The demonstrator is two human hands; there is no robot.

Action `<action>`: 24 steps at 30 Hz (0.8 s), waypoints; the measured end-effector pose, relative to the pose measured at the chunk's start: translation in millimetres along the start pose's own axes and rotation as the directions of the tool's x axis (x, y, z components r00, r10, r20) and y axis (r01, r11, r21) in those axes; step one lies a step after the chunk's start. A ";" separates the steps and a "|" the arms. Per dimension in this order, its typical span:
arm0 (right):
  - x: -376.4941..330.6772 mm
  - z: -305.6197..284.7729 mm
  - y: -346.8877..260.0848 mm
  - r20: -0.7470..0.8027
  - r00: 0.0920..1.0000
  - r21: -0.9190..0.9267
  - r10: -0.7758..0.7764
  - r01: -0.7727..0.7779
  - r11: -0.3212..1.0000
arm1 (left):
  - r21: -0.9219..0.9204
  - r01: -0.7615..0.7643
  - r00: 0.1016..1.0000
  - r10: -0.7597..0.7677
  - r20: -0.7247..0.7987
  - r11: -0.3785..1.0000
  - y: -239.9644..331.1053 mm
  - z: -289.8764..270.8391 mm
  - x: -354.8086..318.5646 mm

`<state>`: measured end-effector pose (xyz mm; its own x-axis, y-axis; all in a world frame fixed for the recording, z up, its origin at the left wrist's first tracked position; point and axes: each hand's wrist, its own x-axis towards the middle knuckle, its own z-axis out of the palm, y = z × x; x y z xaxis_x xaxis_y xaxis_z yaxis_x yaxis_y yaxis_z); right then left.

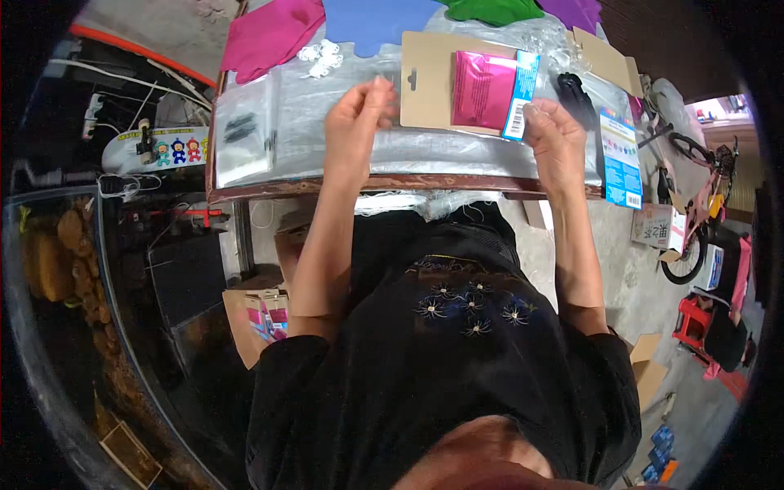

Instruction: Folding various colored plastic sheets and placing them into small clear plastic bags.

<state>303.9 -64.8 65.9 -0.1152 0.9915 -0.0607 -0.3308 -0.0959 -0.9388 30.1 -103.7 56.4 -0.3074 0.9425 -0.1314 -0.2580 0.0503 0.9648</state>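
Note:
A brown cardboard hanger card (429, 90) with a slot near its left end is held out flat above the table. A shiny pink packet (483, 88) lies on it, beside a blue and white printed strip (523, 94) with a barcode. My right hand (557, 135) pinches the card at that strip, thumb on top. My left hand (358, 114) is just off the card's left end, thumb and forefinger pressed together; what they hold, if anything, is too small to tell.
The table edge (286, 189) runs before me. Pink (269, 37), blue (380, 24) and green cloth pieces (494, 8) lie at the back. White loops (321, 59), clear bags (245, 135), a black bundle (576, 98) and another printed card (621, 155) lie around.

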 end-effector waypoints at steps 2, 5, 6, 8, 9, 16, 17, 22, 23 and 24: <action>-1.3 -1.2 -0.1 0.000 1.000 -0.009 -0.005 0.005 1.000 | -0.027 -0.044 0.999 0.044 0.014 0.999 1.0 0.3 1.0; -3.0 -3.5 0.4 0.006 1.000 -0.023 -0.017 0.017 1.000 | -0.035 -0.069 0.990 0.073 0.117 0.997 -5.5 1.1 -0.6; -3.6 -6.2 1.0 0.013 1.000 -0.024 -0.015 0.015 1.000 | -0.036 -0.065 0.991 0.068 0.116 0.997 -9.2 0.9 -1.4; -4.2 -10.2 1.6 0.030 0.999 -0.025 -0.011 0.011 1.000 | -0.082 -0.055 0.988 0.066 0.141 0.995 -15.3 1.1 -2.5; -3.6 -11.7 1.4 0.029 1.000 -0.027 -0.007 0.008 1.000 | -0.105 -0.051 0.986 0.066 0.152 0.993 -17.8 0.5 -3.0; -2.2 -29.4 -4.9 -0.007 1.000 -0.098 -0.006 0.005 0.995 | -0.003 0.018 0.978 -0.017 0.206 1.000 -12.9 -1.9 -8.9; -2.2 -30.3 -5.5 -0.012 1.000 -0.100 -0.005 0.004 0.995 | 0.064 -0.029 0.985 0.018 0.170 0.998 -10.7 -0.8 -8.5; -2.9 -28.3 -8.7 -0.020 1.000 -0.109 0.000 -0.002 0.994 | -0.050 -0.175 0.954 0.182 0.238 0.983 16.2 18.8 -15.0; -3.0 -26.9 -8.8 -0.041 0.999 -0.101 -0.001 -0.003 0.995 | 0.002 -0.204 0.931 0.193 0.309 0.979 11.0 13.6 -9.1; -3.3 -26.4 -8.9 -0.063 0.998 -0.092 -0.002 -0.003 0.996 | 0.053 -0.235 0.904 0.198 0.379 0.971 5.9 8.3 -3.4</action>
<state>331.9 -64.9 65.5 -0.0551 0.9953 -0.0797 -0.2425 -0.0908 -0.9659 37.2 -103.8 64.4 0.0182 0.9872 0.1587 -0.1300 -0.1550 0.9793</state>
